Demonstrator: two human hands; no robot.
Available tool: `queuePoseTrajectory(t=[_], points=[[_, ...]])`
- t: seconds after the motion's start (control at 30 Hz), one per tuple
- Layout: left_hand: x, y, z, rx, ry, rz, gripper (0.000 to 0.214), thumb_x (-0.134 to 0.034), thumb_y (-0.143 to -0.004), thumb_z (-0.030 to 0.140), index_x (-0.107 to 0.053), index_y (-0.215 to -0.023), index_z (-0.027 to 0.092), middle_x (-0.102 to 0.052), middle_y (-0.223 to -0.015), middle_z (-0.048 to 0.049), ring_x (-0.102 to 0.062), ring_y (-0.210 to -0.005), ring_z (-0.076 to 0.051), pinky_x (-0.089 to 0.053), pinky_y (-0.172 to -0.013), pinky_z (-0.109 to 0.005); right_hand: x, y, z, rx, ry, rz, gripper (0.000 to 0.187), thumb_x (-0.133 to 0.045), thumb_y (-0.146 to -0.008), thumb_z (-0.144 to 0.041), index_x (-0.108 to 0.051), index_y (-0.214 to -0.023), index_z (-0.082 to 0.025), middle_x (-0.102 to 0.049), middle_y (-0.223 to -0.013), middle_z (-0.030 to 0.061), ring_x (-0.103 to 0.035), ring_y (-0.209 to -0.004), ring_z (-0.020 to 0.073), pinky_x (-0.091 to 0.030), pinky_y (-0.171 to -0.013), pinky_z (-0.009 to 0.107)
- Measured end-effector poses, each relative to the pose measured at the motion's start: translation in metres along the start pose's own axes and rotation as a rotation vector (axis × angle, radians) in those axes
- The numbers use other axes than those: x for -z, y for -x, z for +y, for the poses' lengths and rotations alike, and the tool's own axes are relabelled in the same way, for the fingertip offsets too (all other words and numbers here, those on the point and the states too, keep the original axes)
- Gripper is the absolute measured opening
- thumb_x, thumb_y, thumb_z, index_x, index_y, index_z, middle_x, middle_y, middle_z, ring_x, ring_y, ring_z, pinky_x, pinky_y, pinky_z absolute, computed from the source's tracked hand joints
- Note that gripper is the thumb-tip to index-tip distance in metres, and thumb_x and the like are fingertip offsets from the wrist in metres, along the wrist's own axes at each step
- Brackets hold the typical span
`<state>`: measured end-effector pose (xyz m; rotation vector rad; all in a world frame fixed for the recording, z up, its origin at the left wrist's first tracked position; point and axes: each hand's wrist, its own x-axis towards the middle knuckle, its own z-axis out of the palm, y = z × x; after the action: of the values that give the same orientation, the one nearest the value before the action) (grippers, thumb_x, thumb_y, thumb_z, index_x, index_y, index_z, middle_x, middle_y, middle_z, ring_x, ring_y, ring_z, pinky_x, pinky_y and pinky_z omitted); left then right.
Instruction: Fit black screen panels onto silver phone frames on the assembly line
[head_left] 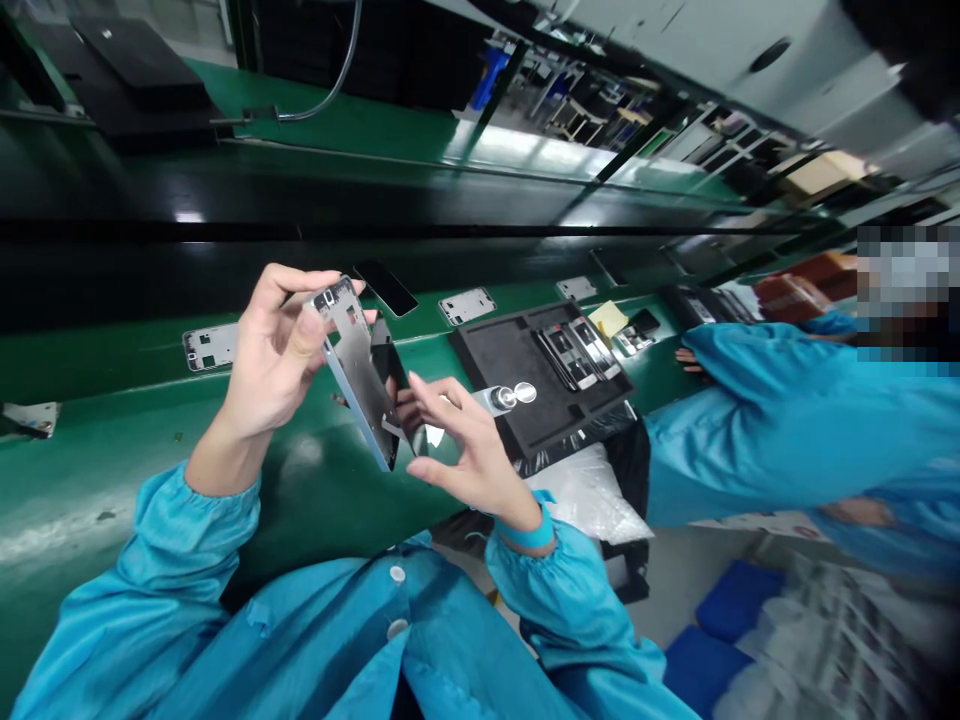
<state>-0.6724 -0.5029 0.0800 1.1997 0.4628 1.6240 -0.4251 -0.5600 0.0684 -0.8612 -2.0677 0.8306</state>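
My left hand (274, 345) grips a silver phone frame (358, 365) by its upper end and holds it tilted above the green bench (112, 450). A black glass panel (390, 370) stands just behind the frame. My right hand (461, 440) pinches the lower end of the frame and panel, fingers partly spread. A small metal-capped tube (510, 398) lies near my right hand on the black tray (517, 375).
Several phone frames (466, 305) and one dark panel (386, 288) lie along the bench and conveyor. The black tray holds more phone parts (581, 350). A co-worker in a blue coat (787, 430) sits at the right, one hand (688, 358) by the tray. A white bag (592, 495) hangs below.
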Motion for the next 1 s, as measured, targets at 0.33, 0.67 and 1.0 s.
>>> queuePoseTrajectory(t=[0.33, 0.67, 1.0], points=[[-0.011, 0.003, -0.005, 0.124, 0.0, 0.223, 0.05, -0.094, -0.079, 0.057, -0.075, -0.107, 0.021, -0.077, -0.112, -0.011, -0.083, -0.095, -0.028, -0.069, -0.067, -0.028, -0.035, -0.021, 0.016, -0.064, -0.046, 0.093, 0.081, -0.073, -0.1, -0.063, -0.048, -0.169, -0.029, -0.06, -0.122, 0.0115, -0.066, -0.112, 0.0259, -0.064, -0.102, 0.05], [-0.032, 0.011, -0.019, 0.206, 0.165, 0.234, 0.066, -0.067, -0.096, 0.077, -0.063, -0.136, 0.025, -0.08, -0.128, -0.0143, -0.081, -0.114, -0.028, -0.067, -0.098, -0.043, -0.057, -0.031, 0.028, -0.027, 0.12, 0.172, 0.081, -0.067, -0.1, -0.068, -0.054, -0.165, -0.022, -0.048, -0.144, 0.0186, -0.063, -0.119, 0.0283, -0.06, -0.107, 0.051], [-0.057, 0.031, -0.01, 0.312, -0.06, 0.097, 0.058, -0.063, -0.099, 0.072, -0.084, -0.099, 0.018, -0.083, -0.102, -0.012, -0.08, -0.098, -0.03, -0.067, -0.088, -0.04, -0.016, -0.05, -0.001, -0.347, -0.4, 0.186, 0.079, -0.04, -0.098, -0.092, -0.062, -0.077, -0.02, -0.041, -0.048, -0.0065, -0.04, -0.04, 0.0102, -0.035, -0.04, 0.024]])
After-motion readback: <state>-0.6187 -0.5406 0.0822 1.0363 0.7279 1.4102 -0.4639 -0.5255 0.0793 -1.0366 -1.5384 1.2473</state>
